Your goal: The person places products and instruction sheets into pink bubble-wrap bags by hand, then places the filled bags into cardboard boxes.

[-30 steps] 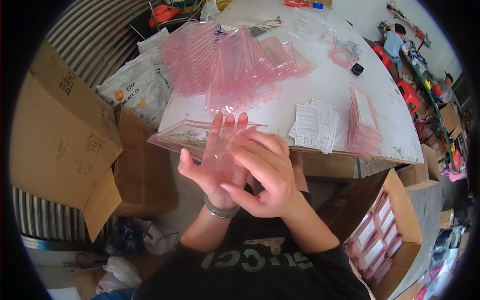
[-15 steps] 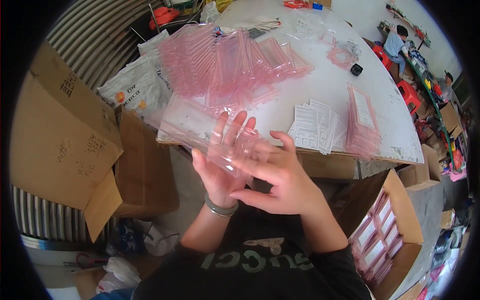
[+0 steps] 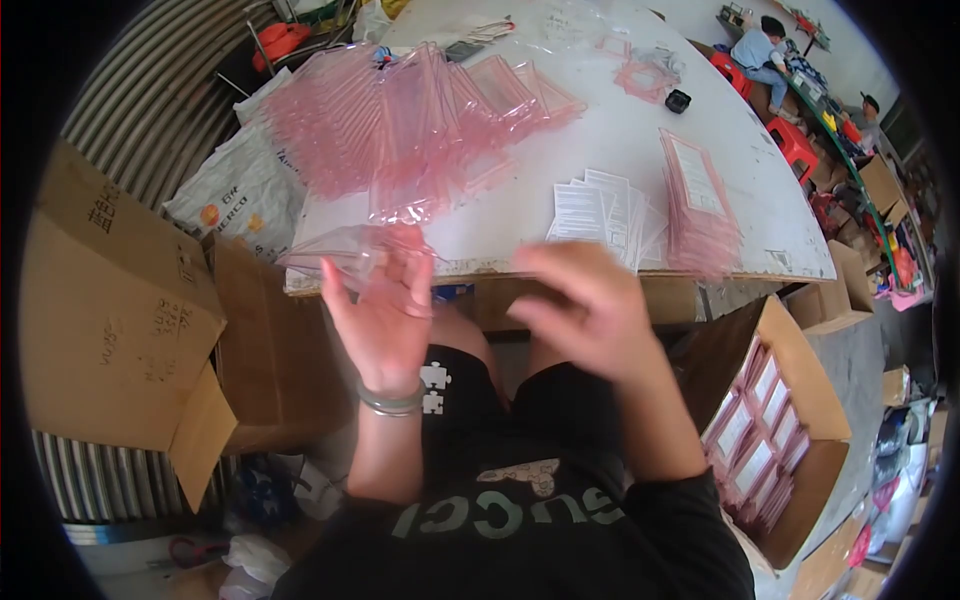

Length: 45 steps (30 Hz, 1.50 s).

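Note:
My left hand [image 3: 385, 325] is palm up by the near table edge, thumb spread away from the fingers. A clear plastic pouch with pink edges [image 3: 335, 248] lies across its fingers, and its far part reaches over the table corner. My right hand [image 3: 590, 310] is blurred, with thumb and forefinger apart and nothing seen between them. Just beyond it, white printed cards [image 3: 583, 212] lie fanned out on the table. To their right stands a stack of pink-edged pouches [image 3: 700, 205], the top one with a printed card inside.
Many overlapping pink pouches [image 3: 330, 115] cover the white table's [image 3: 530, 190] far left. A small black object [image 3: 677, 101] sits farther back. A carton of filled pouches [image 3: 825, 400] stands at lower right, large cardboard boxes [image 3: 110, 320] at left. Two people sit at a far bench.
My hands have come apart: the left moved left and lower with the pouch, the right moved right, off the pouch and towards the cards. The whole view has shifted slightly.

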Motion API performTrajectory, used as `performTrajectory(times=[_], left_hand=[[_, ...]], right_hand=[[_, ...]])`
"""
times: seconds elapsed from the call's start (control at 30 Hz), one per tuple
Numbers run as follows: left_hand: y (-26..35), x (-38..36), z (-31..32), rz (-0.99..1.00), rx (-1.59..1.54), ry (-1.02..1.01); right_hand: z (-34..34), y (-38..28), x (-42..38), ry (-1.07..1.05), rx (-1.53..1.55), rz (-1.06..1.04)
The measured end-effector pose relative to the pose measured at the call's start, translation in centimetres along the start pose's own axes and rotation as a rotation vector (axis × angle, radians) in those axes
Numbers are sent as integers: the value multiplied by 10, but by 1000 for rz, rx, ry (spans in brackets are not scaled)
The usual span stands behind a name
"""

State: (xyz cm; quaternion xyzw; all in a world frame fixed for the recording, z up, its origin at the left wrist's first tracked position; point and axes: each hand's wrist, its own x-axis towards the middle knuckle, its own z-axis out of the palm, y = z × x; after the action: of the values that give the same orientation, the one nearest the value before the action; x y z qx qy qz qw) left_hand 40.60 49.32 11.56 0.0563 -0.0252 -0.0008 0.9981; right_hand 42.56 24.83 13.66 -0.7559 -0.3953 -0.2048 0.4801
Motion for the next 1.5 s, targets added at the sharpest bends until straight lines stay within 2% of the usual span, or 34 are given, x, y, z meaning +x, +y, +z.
performTrajectory(times=[0.03, 0.1, 0.13, 0.23, 0.33, 0.43, 0.63, 0.67, 0.7, 0.77, 0.83, 0.9, 1.0, 1.1, 1.3, 1.4, 1.5], left_hand=[[5, 1, -1, -17, -115, -24], [3, 0, 2, -65, -169, -31], [-1, 0, 1, -77, -164, -25], [-7, 5, -3, -97, -170, -15], [-7, 3, -6, -120, -225, 5], [-6, 5, -7, -155, -264, 0], [-6, 5, -9, -176, -306, 7], [-6, 3, -6, -143, -299, 8], [-14, 4, -4, -196, -330, 41], [-5, 2, -2, -173, -368, 74], [-5, 3, 0, -159, -366, 58], [-6, 2, 4, -153, -317, 50], [-13, -1, 11, -165, -283, 11], [-17, -3, 13, -83, -106, -67], [-17, -9, 20, -113, -123, -16], [-21, -10, 18, -89, 4, -121], [-29, -12, 18, -113, -14, -130]], right_hand=[[-14, 20, 0, -40, -272, -11], [-14, 54, -24, -241, -854, 296], [-13, 79, -40, -265, -915, 278], [-16, 93, -44, -253, -908, 151], [-23, 84, -34, -227, -898, 205], [-27, 88, -30, -32, -943, 48], [-28, 88, -38, -242, -775, 185], [-38, 89, -36, -28, -838, 82], [-49, 82, -30, 191, -889, -15], [-52, 47, -11, 258, -971, -52], [-58, 21, -11, 654, -485, 40], [-59, -45, 9, 381, -24, -328], [-51, -67, 24, 132, -283, -403], [-44, -71, 30, 107, -459, -461], [-48, -85, 33, 33, -524, -550], [-35, -81, 37, 59, -529, -608], [-26, -76, 35, 53, -552, -636]])
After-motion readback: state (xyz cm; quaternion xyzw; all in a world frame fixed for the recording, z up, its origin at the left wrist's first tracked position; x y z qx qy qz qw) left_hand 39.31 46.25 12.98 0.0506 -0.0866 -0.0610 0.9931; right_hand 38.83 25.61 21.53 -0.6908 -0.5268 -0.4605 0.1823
